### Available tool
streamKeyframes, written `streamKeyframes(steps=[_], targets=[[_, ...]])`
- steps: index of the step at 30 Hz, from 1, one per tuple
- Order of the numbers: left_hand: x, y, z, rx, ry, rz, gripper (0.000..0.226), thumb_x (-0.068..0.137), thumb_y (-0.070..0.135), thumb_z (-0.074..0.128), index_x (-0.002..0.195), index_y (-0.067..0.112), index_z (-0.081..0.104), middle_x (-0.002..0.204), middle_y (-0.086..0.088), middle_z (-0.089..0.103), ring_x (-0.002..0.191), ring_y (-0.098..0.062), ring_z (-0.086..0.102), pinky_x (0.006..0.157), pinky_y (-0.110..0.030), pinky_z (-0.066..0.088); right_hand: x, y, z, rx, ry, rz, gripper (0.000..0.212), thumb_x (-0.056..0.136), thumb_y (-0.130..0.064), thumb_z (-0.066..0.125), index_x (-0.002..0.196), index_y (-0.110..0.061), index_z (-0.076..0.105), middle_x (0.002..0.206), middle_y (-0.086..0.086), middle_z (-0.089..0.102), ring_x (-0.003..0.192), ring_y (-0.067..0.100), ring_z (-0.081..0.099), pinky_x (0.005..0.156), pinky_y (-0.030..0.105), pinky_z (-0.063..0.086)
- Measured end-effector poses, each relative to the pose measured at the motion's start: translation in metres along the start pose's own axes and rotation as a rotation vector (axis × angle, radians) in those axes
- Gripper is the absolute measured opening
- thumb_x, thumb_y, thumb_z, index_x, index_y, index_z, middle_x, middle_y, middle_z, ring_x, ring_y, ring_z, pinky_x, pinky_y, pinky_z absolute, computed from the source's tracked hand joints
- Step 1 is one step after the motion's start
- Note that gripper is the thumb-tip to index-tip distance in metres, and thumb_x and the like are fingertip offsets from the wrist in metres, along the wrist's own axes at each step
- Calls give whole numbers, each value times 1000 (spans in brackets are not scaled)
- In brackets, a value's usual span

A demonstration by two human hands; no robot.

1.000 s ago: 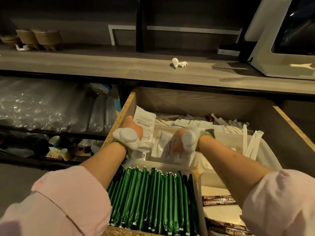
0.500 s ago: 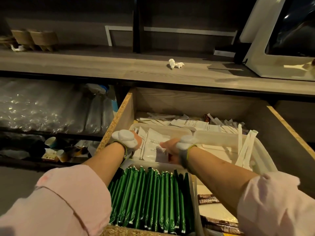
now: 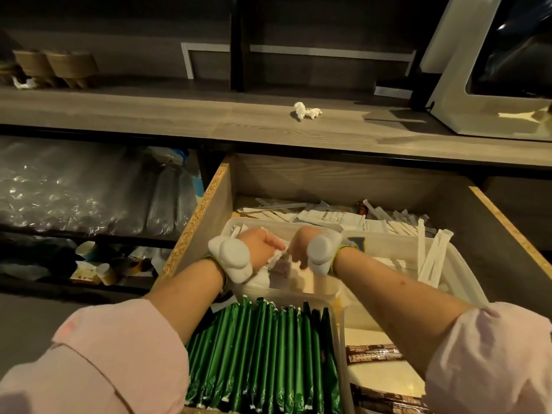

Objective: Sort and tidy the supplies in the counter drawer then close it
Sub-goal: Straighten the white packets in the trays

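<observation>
drawer: the open wooden counter drawer with raw chipboard edges [image 3: 206, 201] is pulled out below the grey wood-grain bench [image 3: 149, 115].
task's thing: a bundle of small white paper sachets [image 3: 276, 258] is held inside the translucent plastic tub [image 3: 325, 289] at the drawer's left middle, just behind the row of upright glossy green stick packets [image 3: 260, 354].
left hand: the left hand [image 3: 258, 243] is laid onto the bundle from the left. whether the bundle is pinched cannot be told through the blur.
right hand: the right hand [image 3: 300, 246] is brought close against the left, its fingers curled down over the same bundle.
handling: the sachets are judged light, thin and floppy, and slippery against one another. if gripped by one end, the bundle would likely be fanned out or spilled. a hold across the flat faces at mid-length is judged safer, with the edges squared against the tub wall.
neighbours: long white paper-wrapped sticks [image 3: 430, 255] are leaned in the right-hand tub. dark brown stick packets [image 3: 373, 352] are laid at the front right.
left to do: loose white packets [image 3: 328, 218] are heaped unsorted at the drawer's back, and the drawer is not yet closed.
</observation>
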State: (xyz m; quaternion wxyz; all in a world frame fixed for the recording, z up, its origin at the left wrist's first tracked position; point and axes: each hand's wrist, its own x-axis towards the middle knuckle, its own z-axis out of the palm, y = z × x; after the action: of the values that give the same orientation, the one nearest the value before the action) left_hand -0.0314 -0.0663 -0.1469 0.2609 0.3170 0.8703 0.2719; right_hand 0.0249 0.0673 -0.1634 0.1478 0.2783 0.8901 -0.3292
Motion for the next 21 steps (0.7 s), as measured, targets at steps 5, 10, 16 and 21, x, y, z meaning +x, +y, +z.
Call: streamKeyframes(steps=[5,10,16,21], targets=[[-5,6,7,163,-204,-87,39,94,2,45,128,10,61,131,-11,61,111,-25,61,92,-27,48,7,24,-65,-19,368,41,33,91,-6,45,112,-15,69,116,8,67,99,30,63,85,31,51],[2,26,-9,-108,-165,-144,34,97,10,46,129,14,59,136,-9,57,125,-27,54,78,-30,49,34,62,-78,-299,293,214,27,91,-24,53,115,-17,61,130,13,59,118,32,54,97,37,40],[17,65,0,-494,-125,-141,34,97,10,46,129,14,55,135,-10,57,125,-27,54,85,-36,46,33,66,-87,-264,235,204,43,95,-15,53,134,0,48,141,21,46,133,35,43,109,43,33],[19,65,29,-651,-164,-233,36,100,10,35,129,19,55,108,1,63,92,-15,58,79,-31,47,30,75,-81,-351,210,170,38,87,-12,58,124,-10,55,133,15,54,126,30,50,102,38,39]])
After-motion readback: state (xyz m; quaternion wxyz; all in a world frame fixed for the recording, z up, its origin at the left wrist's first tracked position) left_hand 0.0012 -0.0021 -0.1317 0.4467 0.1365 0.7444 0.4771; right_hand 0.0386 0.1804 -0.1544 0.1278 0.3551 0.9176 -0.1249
